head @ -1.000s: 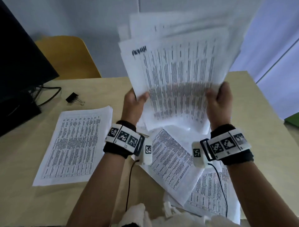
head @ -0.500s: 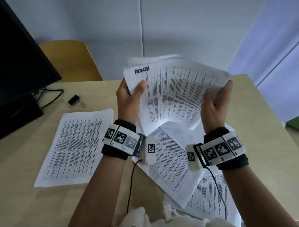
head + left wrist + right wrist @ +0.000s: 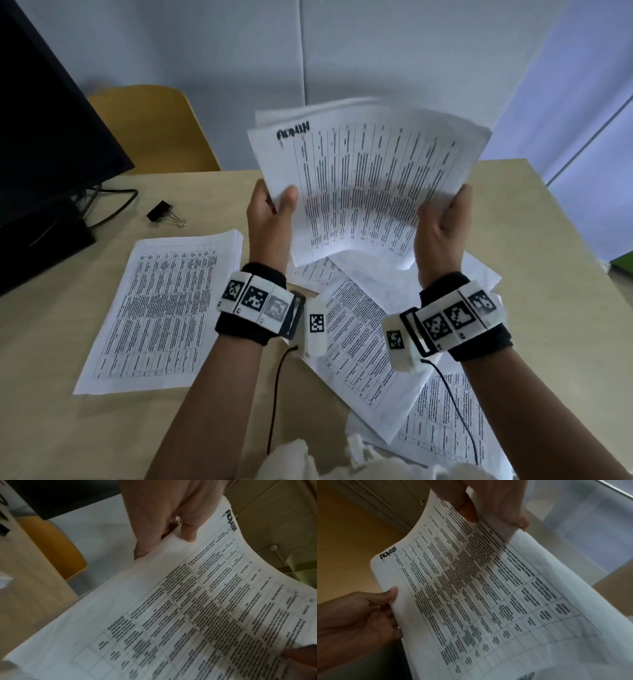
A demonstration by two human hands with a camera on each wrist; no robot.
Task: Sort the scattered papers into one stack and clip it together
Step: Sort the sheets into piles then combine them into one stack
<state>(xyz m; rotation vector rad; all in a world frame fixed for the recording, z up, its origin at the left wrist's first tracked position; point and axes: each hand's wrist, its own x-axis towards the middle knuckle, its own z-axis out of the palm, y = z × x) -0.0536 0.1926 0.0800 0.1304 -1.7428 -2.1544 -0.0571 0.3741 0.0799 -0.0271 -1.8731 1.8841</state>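
Note:
I hold a bundle of printed sheets upright above the table, its face towards me and sagging in the middle. My left hand grips the bundle's left edge, thumb on the front. My right hand grips its right edge. The same bundle fills the left wrist view, and the bundle fills the right wrist view too. A neat stack of papers lies flat at the left. Loose sheets lie scattered under my wrists. A black binder clip rests at the far left.
A dark monitor with its cables stands at the left edge of the wooden table. A yellow chair stands behind the table. Crumpled white material shows at the bottom edge.
The bundle came down from high and fanned out to a tighter bundle, then rose a little. Both hands slid along its side edges and keep their grip.

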